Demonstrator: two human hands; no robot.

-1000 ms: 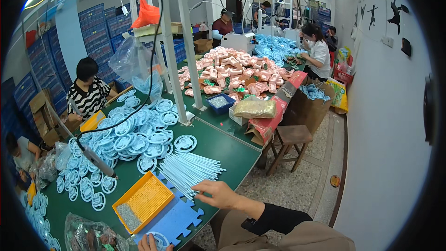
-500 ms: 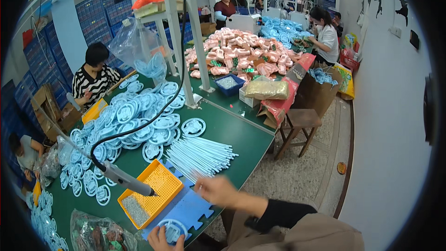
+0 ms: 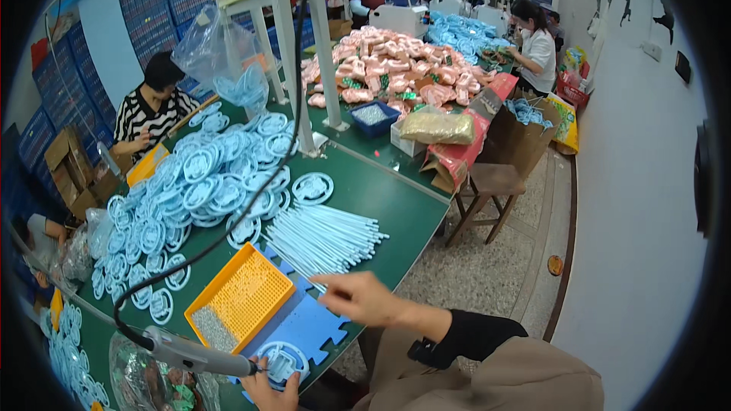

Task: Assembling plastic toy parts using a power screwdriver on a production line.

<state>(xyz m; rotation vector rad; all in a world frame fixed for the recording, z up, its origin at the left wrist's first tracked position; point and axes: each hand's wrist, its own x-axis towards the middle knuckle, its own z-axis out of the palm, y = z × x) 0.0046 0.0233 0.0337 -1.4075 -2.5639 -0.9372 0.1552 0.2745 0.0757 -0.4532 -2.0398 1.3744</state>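
Near the lower edge, my left hand (image 3: 272,393) grips the rim of a light blue openwork ring piece (image 3: 283,362) on the blue foam mat (image 3: 306,332). A grey electric screwdriver (image 3: 199,353) on a black cable slants in from the left, its tip close to my left fingers. My right hand (image 3: 359,297) is above the mat's right side with fingers curled, beside the lower ends of a bundle of thin light blue sticks (image 3: 326,236). Whatever its fingertips hold is too small to make out. The yellow tray (image 3: 253,287) contains small silver screws (image 3: 215,326).
A heap of light blue ring pieces (image 3: 202,183) covers the green table (image 3: 384,192) at left. A clear bag (image 3: 156,380) lies at lower left. Metal posts (image 3: 326,68) rise near a pink heap (image 3: 396,68). Beyond the right edge stands a stool (image 3: 491,181). Other people sit around.
The screwdriver has swung down and left, from over the tray to beside my left hand. My right hand has shifted slightly; the ring piece stays in my left hand. The view has moved a little.
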